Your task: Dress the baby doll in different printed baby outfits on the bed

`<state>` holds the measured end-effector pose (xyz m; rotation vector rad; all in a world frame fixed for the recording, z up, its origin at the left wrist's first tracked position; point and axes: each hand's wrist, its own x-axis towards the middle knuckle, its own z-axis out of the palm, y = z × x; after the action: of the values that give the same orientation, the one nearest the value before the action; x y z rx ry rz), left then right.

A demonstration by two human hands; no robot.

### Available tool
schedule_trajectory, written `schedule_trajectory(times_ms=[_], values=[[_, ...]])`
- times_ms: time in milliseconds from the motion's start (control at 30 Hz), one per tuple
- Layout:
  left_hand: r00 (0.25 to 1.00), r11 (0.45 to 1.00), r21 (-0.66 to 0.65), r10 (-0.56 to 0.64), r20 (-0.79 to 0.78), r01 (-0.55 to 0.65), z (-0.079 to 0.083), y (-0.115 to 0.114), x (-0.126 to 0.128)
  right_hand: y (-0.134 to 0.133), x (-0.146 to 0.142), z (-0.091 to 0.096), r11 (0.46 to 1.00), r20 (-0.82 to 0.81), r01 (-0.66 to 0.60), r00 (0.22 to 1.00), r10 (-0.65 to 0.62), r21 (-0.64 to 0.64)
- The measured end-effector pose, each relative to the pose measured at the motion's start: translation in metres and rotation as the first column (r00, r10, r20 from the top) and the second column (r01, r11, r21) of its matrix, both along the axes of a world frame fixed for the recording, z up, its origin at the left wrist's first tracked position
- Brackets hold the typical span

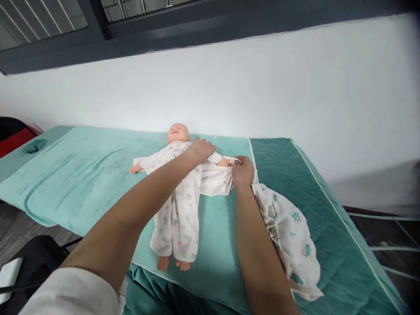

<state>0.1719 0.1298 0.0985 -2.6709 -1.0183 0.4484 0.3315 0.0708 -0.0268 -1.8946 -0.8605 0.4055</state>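
A baby doll point(174, 192) lies on its back on a light green cover, dressed in a white outfit with small prints, its bare feet toward me. My left hand point(202, 150) is closed over the doll's upper arm at the sleeve; its fingertips are partly hidden. A white cloth point(216, 178) spreads under the doll's outstretched arm. Beside the doll's hand point(224, 162), my right hand point(243, 170) pinches the edge of this white cloth. Whether the cloth belongs to the doll's outfit, I cannot tell.
Another white printed cloth point(292, 236) lies crumpled beside my right forearm on the dark green quilted cover point(331, 262). The light green cover point(88, 166) extends left. A white wall point(262, 87) stands behind the bed. A black chair point(42, 258) is at lower left.
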Motion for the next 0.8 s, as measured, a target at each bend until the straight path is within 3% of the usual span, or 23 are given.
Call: schedule_trajectory(times_ms=[167,300,400,467,567,700,767,800], values=[[0.999,0.999,0.03,0.039,0.023,-0.04,0.004,0.005,-0.01,0.007,0.003,-0.007,0.989,-0.093,-0.045,0.994,0.058,0.144],[0.998,1.0,0.002,0.024,0.051,-0.024,-0.004,0.005,0.0,0.006,0.006,-0.006,0.956,-0.127,-0.032,0.989,0.072,0.293],[0.995,0.998,-0.047,0.043,0.087,-0.039,-0.018,0.004,0.014,-0.004,0.005,-0.001,0.882,0.047,0.002,0.999,-0.028,0.471],[0.992,0.993,-0.098,0.076,0.104,-0.066,-0.027,0.003,0.023,-0.011,-0.001,0.004,0.829,0.228,-0.101,0.973,-0.033,0.55],[0.988,0.983,-0.155,0.115,0.106,-0.098,-0.028,0.001,0.026,-0.017,-0.014,0.006,0.833,0.346,-0.265,0.933,0.096,0.485],[0.957,0.966,-0.232,0.171,0.233,-0.116,-0.014,-0.002,-0.009,-0.014,-0.033,0.002,0.85,0.307,-0.367,0.916,0.259,0.378],[0.865,0.96,-0.251,0.228,0.447,-0.123,-0.013,-0.005,-0.045,-0.013,-0.043,0.002,0.836,0.278,-0.423,0.899,0.339,0.349],[0.768,0.957,-0.253,0.268,0.581,-0.143,-0.016,-0.006,-0.065,-0.012,-0.048,0.002,0.824,0.267,-0.454,0.886,0.379,0.338]])
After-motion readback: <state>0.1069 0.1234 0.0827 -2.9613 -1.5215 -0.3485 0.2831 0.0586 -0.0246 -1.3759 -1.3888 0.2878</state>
